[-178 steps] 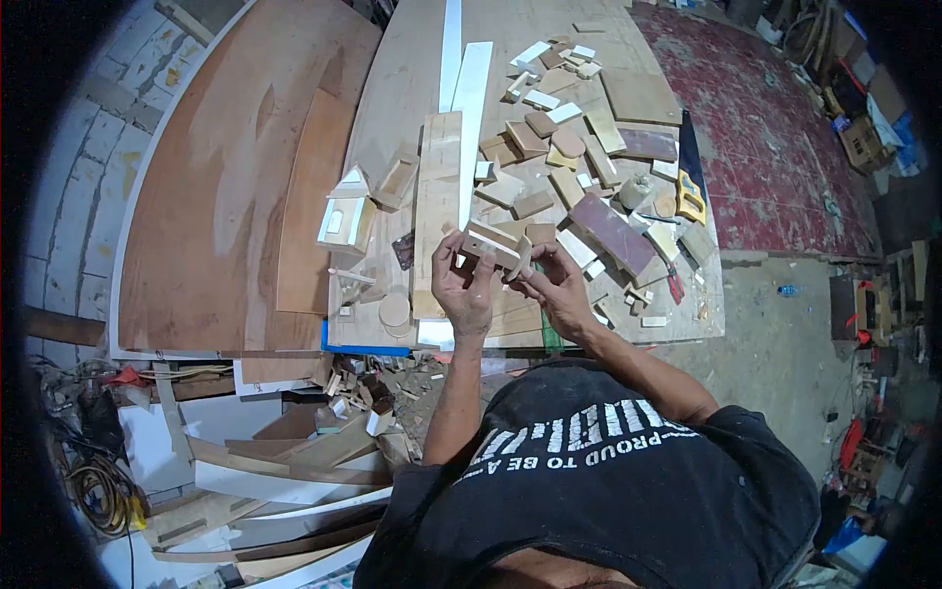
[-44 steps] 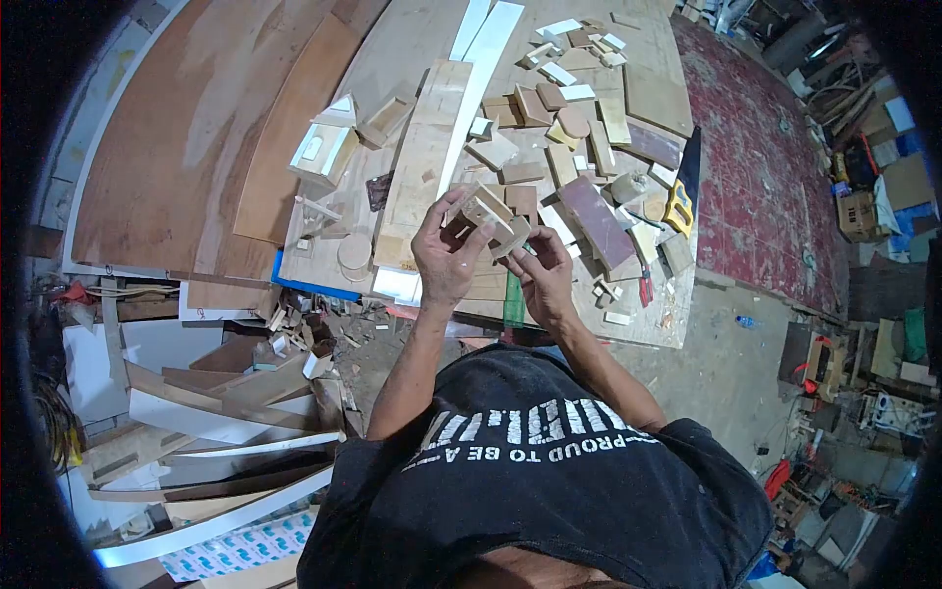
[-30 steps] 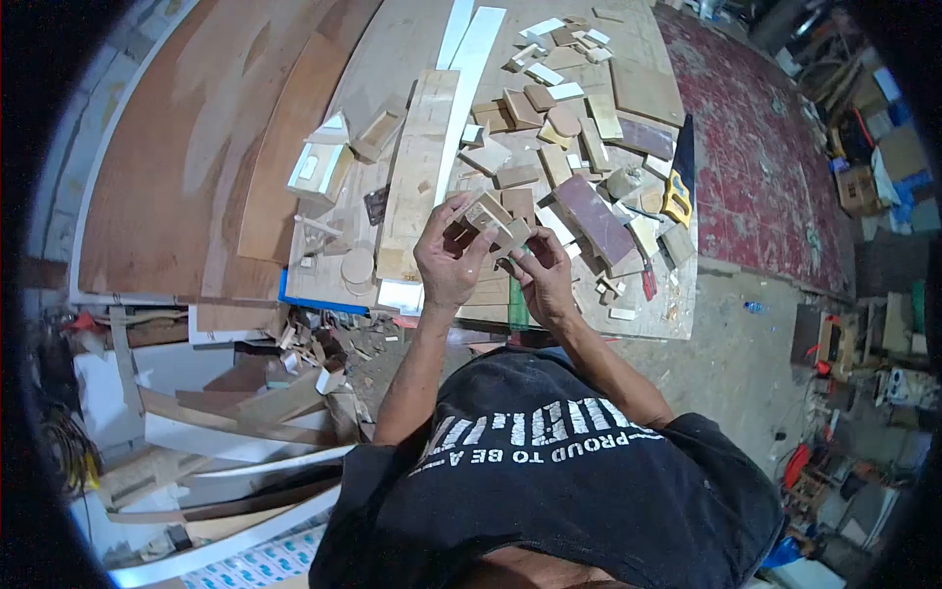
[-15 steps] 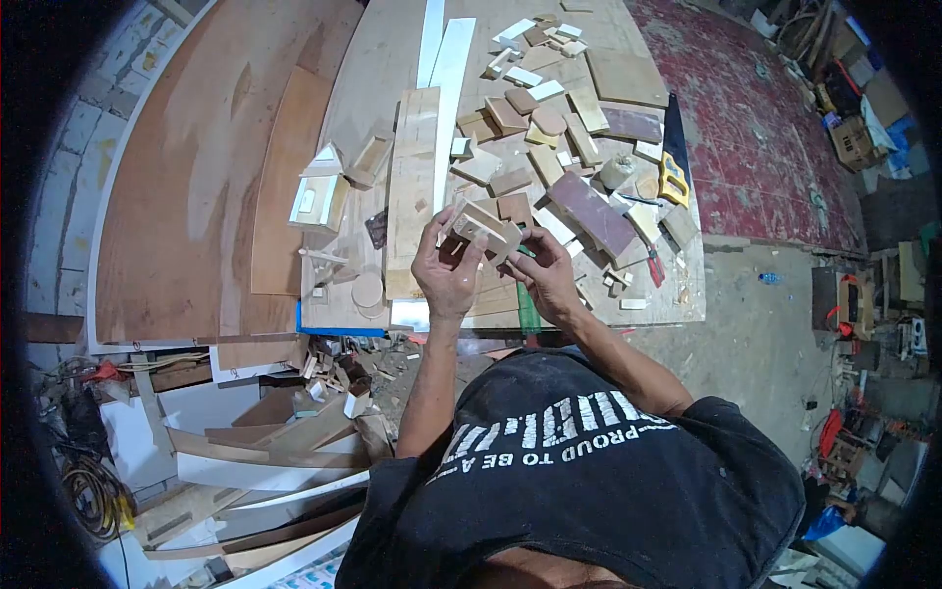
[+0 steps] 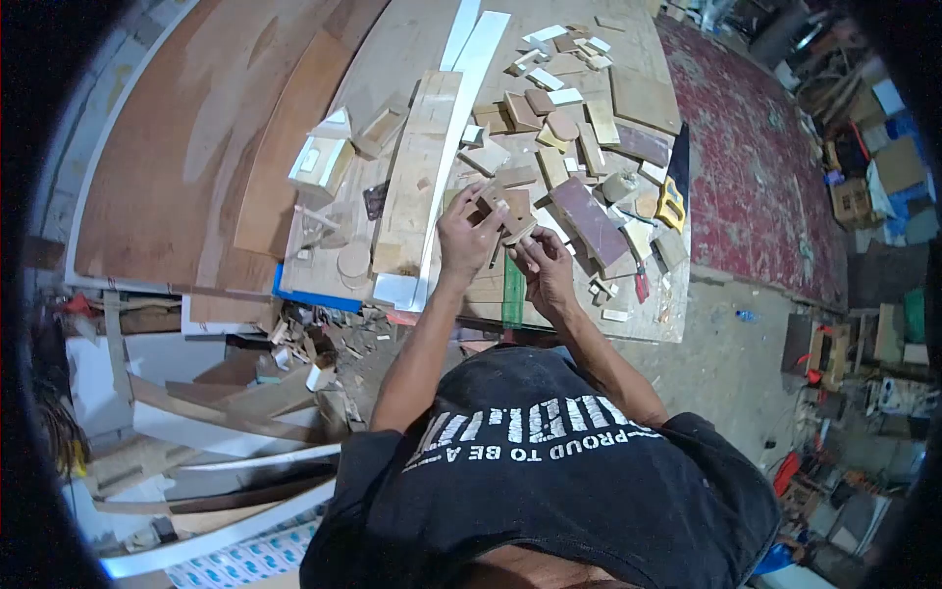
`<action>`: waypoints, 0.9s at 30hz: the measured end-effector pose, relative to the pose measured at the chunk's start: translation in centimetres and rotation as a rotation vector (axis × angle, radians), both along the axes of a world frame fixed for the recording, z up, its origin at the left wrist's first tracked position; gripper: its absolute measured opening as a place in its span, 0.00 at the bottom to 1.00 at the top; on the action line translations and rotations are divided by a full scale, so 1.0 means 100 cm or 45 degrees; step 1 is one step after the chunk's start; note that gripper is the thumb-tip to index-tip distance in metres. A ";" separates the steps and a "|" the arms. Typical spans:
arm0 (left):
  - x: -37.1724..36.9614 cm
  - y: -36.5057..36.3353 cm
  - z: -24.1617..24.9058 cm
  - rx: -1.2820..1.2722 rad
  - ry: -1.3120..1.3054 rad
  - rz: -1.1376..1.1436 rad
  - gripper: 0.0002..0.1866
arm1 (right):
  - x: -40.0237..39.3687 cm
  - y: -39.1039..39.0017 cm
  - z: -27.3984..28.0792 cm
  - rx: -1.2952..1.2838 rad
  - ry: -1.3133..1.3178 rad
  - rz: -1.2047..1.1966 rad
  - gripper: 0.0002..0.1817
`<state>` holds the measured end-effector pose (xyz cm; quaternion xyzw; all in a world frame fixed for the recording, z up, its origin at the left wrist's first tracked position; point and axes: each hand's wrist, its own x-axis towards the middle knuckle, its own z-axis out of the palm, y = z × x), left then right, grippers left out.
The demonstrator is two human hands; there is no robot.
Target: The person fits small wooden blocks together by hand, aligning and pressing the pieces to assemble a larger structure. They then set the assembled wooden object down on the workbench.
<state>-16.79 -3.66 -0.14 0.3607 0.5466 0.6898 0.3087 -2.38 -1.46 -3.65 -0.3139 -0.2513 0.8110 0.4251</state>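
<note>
Between both hands, over the near part of the plywood worktable (image 5: 669,319), is a small wooden assembly (image 5: 511,213). My left hand (image 5: 469,234) has its fingers closed round the assembly's left side. At its lower right edge, my right hand (image 5: 546,267) pinches it with bent fingers. A green strip (image 5: 512,293) lies on the table just below the assembly. To its right rests a dark reddish board (image 5: 591,222). On the left, a long pale plank (image 5: 420,167) lies beside a white strip (image 5: 459,118).
Many wood offcuts (image 5: 561,126) lie scattered beyond the hands. A yellow-handled saw (image 5: 671,204) is at the table's right edge. A small house-like box (image 5: 322,165) and a round disc (image 5: 354,260) are at left. Scrap boards (image 5: 226,422) are piled below left.
The camera view has shifted and tilted. The assembly is turned differently between my hands, showing a flatter face, and both hands remain on it.
</note>
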 end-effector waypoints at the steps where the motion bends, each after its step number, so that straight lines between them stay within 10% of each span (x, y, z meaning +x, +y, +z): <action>1: 0.001 0.005 -0.011 -0.059 -0.087 -0.023 0.25 | 0.002 0.001 -0.005 0.003 -0.014 0.024 0.11; 8: 0.014 0.033 -0.072 -0.313 0.056 0.049 0.25 | 0.026 0.015 -0.033 -0.080 -0.088 -0.086 0.11; 27: 0.107 0.053 -0.041 -0.216 -0.031 0.138 0.23 | 0.114 0.056 -0.023 -0.070 -0.051 0.115 0.11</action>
